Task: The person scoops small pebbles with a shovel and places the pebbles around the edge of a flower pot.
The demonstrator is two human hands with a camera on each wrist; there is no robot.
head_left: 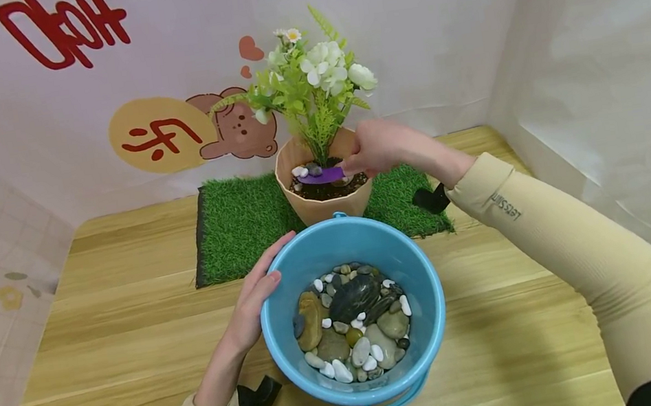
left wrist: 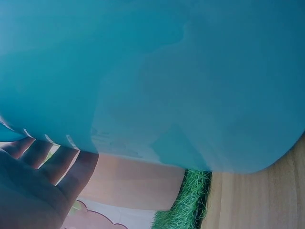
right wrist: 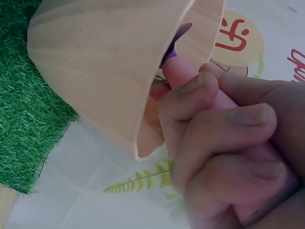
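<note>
In the head view my right hand reaches over the rim of a peach-coloured flowerpot. It grips a small trowel with a purple blade; the right wrist view shows the fingers curled round its pink handle. The blade is inside the pot, beside a few white and grey pebbles above dark soil. My left hand rests its extended fingers against the outside of a light blue bucket, near the rim. Pebbles and larger stones lie in the bucket.
White flowers with green leaves rise from the pot. It stands on an artificial grass mat, at the back of a wooden table. A printed white sheet hangs behind. The bucket's handle hangs at its near side.
</note>
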